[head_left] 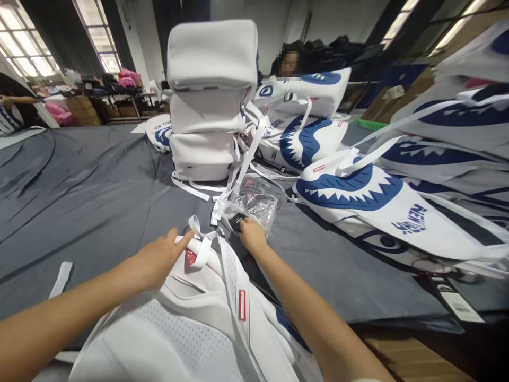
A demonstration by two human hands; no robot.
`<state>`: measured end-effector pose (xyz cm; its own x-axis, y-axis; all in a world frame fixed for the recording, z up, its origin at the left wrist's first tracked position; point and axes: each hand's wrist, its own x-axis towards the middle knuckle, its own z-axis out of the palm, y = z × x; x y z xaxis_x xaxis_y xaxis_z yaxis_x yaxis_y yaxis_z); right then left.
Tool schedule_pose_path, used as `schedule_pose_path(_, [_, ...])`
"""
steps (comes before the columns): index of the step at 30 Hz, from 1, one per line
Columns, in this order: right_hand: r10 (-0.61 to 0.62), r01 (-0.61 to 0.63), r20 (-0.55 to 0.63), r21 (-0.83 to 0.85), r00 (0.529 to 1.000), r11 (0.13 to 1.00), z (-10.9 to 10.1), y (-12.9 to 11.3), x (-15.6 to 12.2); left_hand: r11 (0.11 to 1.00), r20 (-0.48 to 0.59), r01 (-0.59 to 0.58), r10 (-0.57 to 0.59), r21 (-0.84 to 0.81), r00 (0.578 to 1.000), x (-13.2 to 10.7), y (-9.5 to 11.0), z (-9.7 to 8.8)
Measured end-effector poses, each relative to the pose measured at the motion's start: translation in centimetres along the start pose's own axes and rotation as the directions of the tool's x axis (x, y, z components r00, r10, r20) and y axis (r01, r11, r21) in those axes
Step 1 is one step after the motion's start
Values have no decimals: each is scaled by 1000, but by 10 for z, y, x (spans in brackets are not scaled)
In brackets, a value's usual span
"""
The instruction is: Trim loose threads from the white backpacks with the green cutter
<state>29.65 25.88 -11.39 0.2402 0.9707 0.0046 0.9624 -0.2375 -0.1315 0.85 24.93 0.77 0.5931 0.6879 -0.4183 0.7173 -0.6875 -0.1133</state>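
Note:
A white backpack (191, 323) lies in front of me, its padded back and straps facing up. My left hand (165, 260) is closed on its top edge, beside a white strap loop (204, 249) and a small red patch; some of its fingers are hidden. Past the backpack's top, my right hand (253, 235) pinches a small black tag (236, 223). Behind that tag, and partly under it, lies a crumpled clear plastic bag (258, 204) holding small items I cannot make out.
Three white backpacks (210, 58) are stacked ahead on the grey cloth-covered table (99, 175). More backpacks with blue shark-mouth prints (350, 185) pile up at right, one with a hang tag (461, 302). A person (289, 61) is behind the piles. A cardboard box (417, 361) sits below.

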Motion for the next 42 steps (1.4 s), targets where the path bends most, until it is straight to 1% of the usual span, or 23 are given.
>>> schedule_pose_path(2, [14,-13,18,-42,1000,999,9,-6,19,1000,-6,-7,7,-14,1000,2,-3,5])
schedule_pose_path(5, [2,4,70,-90,998,996,18,-10,28,999,-2,-12,12,-36,1000,2,-3,7])
schedule_pose_path(10, [-49,63,143,-90,988,994,29,-12,14,999,-8,19,-19,-31,1000,3,-2,7])
schedule_pose_path(12, [-52,60,139,-51,989,997,31,-12,9,1000,-24,8,-9,-28,1000,4,-2,9])
schedule_pose_path(14, [-44,43,112,8,993,999,29,-9,6,1000,-46,-7,6,-25,999,3,-3,10])
schedule_pose_path(17, [-9,7,15,131,1000,991,13,2,1,999,-75,-27,24,-38,997,0,-2,8])
schedule_pose_path(20, [60,-12,-162,282,985,959,-16,12,-14,997,-97,-42,35,-70,995,-4,-3,4])
schedule_pose_path(22, [103,7,-272,376,957,927,-41,13,-34,993,-129,-51,37,-105,991,-8,-6,3])
schedule_pose_path(24, [122,45,-340,445,933,894,-65,6,-60,978,-178,-78,43,-192,983,-11,-7,4])
schedule_pose_path(25, [127,78,-361,503,924,861,-76,0,-75,963,-221,-100,44,-249,974,-14,-7,4])
schedule_pose_path(26, [133,120,-377,578,917,808,-87,-8,-89,944,-286,-132,42,-303,957,-17,-5,4])
schedule_pose_path(27, [134,168,-384,656,914,736,-96,-17,-103,920,-376,-178,37,-350,926,-21,-1,4])
schedule_pose_path(28, [122,218,-384,727,915,651,-105,-27,-115,892,-478,-240,30,-384,878,-26,5,3])
schedule_pose_path(29, [96,263,-379,782,920,565,-112,-37,-126,858,-579,-318,28,-405,815,-31,13,3])
schedule_pose_path(30, [57,301,-375,816,925,494,-117,-48,-136,815,-657,-398,28,-421,753,-37,21,2])
schedule_pose_path(31, [12,327,-372,831,928,450,-122,-57,-144,763,-709,-472,27,-441,705,-44,30,2])
schedule_pose_path(32, [-20,347,-373,840,927,418,-125,-66,-151,708,-738,-527,13,-470,675,-50,37,2])
schedule_pose_path(33, [-34,360,-378,846,925,394,-127,-73,-157,654,-750,-559,-20,-510,661,-55,44,3])
schedule_pose_path(35, [-32,364,-379,855,925,370,-128,-83,-165,553,-746,-573,-141,-605,651,-64,53,6])
schedule_pose_path(37, [-57,343,-349,857,936,384,-127,-88,-172,461,-734,-589,-251,-664,630,-69,55,12])
schedule_pose_path(38, [-84,330,-324,852,942,407,-126,-90,-175,424,-737,-610,-275,-670,618,-71,55,16])
schedule_pose_path(40, [-147,314,-278,825,949,469,-124,-91,-178,378,-750,-649,-280,-660,600,-74,53,25])
schedule_pose_path(42, [-200,353,-291,763,936,542,-123,-91,-180,365,-752,-659,-261,-657,605,-78,49,36])
